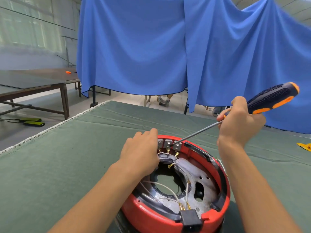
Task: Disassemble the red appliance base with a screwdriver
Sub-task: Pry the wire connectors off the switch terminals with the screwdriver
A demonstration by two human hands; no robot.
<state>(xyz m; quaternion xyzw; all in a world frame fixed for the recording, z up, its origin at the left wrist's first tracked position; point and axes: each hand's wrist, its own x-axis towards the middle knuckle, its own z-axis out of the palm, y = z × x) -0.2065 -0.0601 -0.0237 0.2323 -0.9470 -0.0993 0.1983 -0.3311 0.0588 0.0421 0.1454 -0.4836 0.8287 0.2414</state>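
the red appliance base [151, 214] sat on the green bench [67, 157]. left hand [141, 152] lay flat on its rim; right hand [239, 121] pinched the screwdriver [269, 100], tip at the grey terminals [168, 144]. judged rigid and light; wires fragile, hold the rim.

A: appliance base [148, 214] red outside, grey metal plate inside, black socket block at near rim; white wires with gold terminals.
B: screwdriver [269, 100] handle dark navy, dotted texture, orange patches; shaft silver-grey.
A: desk [67, 157] covered in dull green cloth, whitish frayed edge; curtain [134, 47] plain bright blue.
B: yellow scrap [305, 146] at far right; done.
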